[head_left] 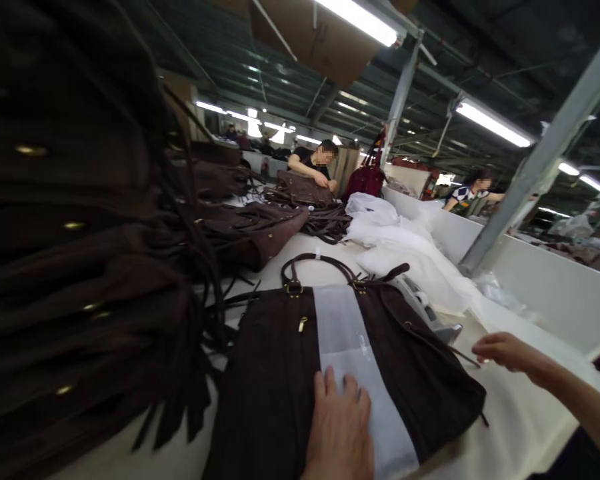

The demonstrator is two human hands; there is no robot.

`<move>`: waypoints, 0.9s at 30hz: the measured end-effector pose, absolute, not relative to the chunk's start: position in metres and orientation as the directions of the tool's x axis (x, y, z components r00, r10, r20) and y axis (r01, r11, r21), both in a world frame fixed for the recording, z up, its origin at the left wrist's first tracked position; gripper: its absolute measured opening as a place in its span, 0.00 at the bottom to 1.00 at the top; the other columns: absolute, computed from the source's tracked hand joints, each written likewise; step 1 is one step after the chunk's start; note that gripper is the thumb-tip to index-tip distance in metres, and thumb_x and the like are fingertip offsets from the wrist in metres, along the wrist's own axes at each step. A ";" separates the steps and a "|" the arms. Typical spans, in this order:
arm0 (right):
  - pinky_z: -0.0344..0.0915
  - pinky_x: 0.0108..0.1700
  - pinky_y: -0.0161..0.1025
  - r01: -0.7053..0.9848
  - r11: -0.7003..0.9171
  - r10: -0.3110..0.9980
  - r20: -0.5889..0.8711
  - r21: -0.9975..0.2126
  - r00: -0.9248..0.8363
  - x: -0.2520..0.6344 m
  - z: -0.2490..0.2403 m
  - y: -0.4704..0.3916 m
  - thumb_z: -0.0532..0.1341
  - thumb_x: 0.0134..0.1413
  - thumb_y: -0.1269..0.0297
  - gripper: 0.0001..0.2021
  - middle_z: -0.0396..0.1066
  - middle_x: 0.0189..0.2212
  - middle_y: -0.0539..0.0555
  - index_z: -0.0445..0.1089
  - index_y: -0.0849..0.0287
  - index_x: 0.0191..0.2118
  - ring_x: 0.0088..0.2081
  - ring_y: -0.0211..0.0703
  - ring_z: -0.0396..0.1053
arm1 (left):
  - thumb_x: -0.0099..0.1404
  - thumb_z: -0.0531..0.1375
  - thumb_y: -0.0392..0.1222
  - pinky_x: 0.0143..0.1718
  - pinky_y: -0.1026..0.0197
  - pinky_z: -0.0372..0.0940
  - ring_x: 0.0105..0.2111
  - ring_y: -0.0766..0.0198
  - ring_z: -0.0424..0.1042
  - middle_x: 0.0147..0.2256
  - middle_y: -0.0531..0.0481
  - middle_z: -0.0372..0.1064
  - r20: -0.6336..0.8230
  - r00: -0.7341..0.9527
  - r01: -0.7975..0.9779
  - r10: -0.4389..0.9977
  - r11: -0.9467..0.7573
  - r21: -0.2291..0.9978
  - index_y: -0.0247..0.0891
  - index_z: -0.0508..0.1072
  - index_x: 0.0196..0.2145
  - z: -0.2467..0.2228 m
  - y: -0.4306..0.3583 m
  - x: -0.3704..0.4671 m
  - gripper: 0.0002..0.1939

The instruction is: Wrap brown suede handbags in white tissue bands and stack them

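Note:
A dark brown handbag (275,373) lies flat on the table, its looped handles pointing away from me. It has brass-coloured fittings and a small zip pull (303,325). Down its middle runs a translucent whitish plastic strip (347,340). My left hand (340,427) rests on this strip, fingers spread. To the right of the bag, my right hand (510,353) is raised with thumb and fingers pinched together. A thin dark strap (465,355) reaches from the bag to near those fingertips; I cannot make out what lies between them.
Dark brown bags with brass fittings (80,307) pile high at my left. More brown bags (250,233) lie farther along the table. White plastic sheeting (410,247) runs along the right, beside a grey metal post (545,153). A co-worker (313,163) bends over a bag ahead.

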State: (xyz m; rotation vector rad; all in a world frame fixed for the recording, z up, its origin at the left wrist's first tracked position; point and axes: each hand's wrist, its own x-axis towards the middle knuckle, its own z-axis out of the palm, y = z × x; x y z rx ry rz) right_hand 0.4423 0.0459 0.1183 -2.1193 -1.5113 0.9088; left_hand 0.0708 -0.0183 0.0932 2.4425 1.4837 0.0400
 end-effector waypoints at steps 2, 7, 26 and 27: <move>0.46 0.21 0.33 0.525 -0.336 0.939 -0.319 -0.782 0.127 0.419 0.139 0.040 0.65 0.45 0.51 0.16 0.72 0.27 0.56 0.76 0.61 0.32 0.20 0.32 0.53 | 0.60 0.56 0.46 0.61 0.32 0.40 0.61 0.30 0.49 0.59 0.36 0.59 -0.133 0.483 0.859 0.866 -0.438 0.266 0.36 0.67 0.57 0.091 -0.019 0.071 0.28; 0.43 0.21 0.29 0.112 -0.422 0.838 -0.434 -0.900 -0.331 0.286 0.150 0.041 0.70 0.45 0.57 0.16 0.72 0.30 0.54 0.74 0.63 0.38 0.20 0.26 0.49 | 0.64 0.53 0.45 0.61 0.31 0.36 0.62 0.31 0.49 0.59 0.36 0.59 -0.101 0.472 0.868 0.876 -0.441 0.228 0.35 0.65 0.58 0.086 -0.026 0.076 0.26; 0.41 0.18 0.29 0.200 -0.399 0.833 -0.445 -0.895 -0.329 0.179 0.056 0.085 0.66 0.48 0.53 0.17 0.76 0.32 0.55 0.72 0.63 0.37 0.17 0.26 0.52 | 0.62 0.53 0.47 0.63 0.33 0.34 0.63 0.32 0.45 0.55 0.37 0.63 -0.122 0.499 0.834 0.858 -0.437 0.337 0.33 0.71 0.52 0.083 -0.018 0.068 0.24; 0.41 0.18 0.29 0.210 -0.390 0.834 -0.441 -0.897 -0.332 0.179 0.055 0.085 0.66 0.48 0.52 0.18 0.76 0.32 0.55 0.72 0.63 0.37 0.17 0.26 0.52 | 0.61 0.54 0.46 0.63 0.33 0.34 0.63 0.31 0.45 0.55 0.37 0.62 -0.125 0.503 0.828 0.855 -0.436 0.351 0.33 0.71 0.51 0.084 -0.018 0.068 0.23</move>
